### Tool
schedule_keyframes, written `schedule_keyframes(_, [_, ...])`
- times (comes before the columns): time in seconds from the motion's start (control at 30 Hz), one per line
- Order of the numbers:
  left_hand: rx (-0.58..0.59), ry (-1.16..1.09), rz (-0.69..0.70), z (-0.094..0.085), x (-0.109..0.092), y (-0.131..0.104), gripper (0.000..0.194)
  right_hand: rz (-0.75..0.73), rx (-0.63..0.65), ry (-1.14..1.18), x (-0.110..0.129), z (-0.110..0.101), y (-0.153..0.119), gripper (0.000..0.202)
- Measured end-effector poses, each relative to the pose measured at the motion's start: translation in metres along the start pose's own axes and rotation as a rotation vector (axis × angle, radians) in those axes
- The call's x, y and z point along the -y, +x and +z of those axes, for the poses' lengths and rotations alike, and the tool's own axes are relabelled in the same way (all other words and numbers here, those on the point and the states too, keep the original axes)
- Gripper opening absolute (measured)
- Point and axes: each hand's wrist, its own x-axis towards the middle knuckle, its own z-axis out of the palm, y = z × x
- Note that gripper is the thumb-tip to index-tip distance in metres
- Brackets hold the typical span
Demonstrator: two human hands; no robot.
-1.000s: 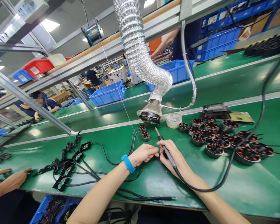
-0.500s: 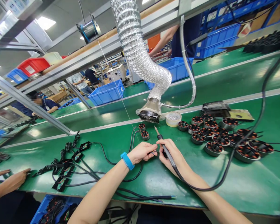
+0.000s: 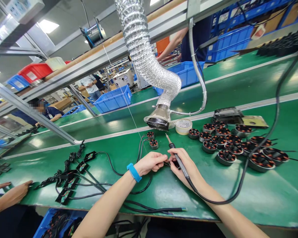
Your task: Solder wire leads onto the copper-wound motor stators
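Note:
My left hand (image 3: 151,163), with a blue wristband (image 3: 134,172), is closed in a pinch on the end of a black cable (image 3: 144,189) that curves back below the wrist. My right hand (image 3: 185,165) is wrapped round a soldering iron (image 3: 180,163), its tip pointing up and away. A small dark round part (image 3: 175,164) shows under the right fingers, mostly hidden. The fingertips of both hands nearly meet. Just beyond them lie two small motor stators (image 3: 153,143) with copper windings and cables attached. A thin solder wire (image 3: 129,110) runs down from a spool (image 3: 94,33) towards my left hand.
A fume extractor nozzle (image 3: 159,119) hangs over the bench (image 3: 201,198) beside a round tub (image 3: 183,126). Several stators (image 3: 225,157) stand at right. Cables with small circuit boards (image 3: 66,195) lie at left, near another person's hand (image 3: 18,193). The iron's cord (image 3: 245,165) loops across the right.
My hands stay close together with only slight finger shifts, and the wire between them is less visible now. The view has shifted slightly.

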Motion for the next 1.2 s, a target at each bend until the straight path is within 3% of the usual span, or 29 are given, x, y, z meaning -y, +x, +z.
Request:
schedule_keyframes(0.23, [-0.127, 0.178, 0.036, 0.009, -0.001, 0.001, 0.052, -0.019, -0.051, -0.03, -0.002, -0.001, -0.005, 0.036])
schedule_keyframes(0.47, [-0.019, 0.148, -0.027, -0.001, -0.002, -0.004, 0.049, -0.043, -0.033, -0.053, -0.004, 0.0, -0.003, 0.034])
schedule_keyframes(0.73, [-0.108, 0.022, 0.017, -0.005, 0.002, -0.005, 0.044, -0.037, -0.019, -0.055, -0.006, -0.001, -0.005, 0.033])
schedule_keyframes(0.97, [-0.06, -0.059, 0.037, -0.014, 0.006, -0.006, 0.042, -0.037, -0.028, -0.052, -0.008, 0.001, -0.005, 0.034])
schedule_keyframes(1.2, [-0.182, -0.111, 0.034, -0.009, 0.001, -0.004, 0.036, -0.031, -0.038, -0.059, -0.011, 0.004, -0.009, 0.037])
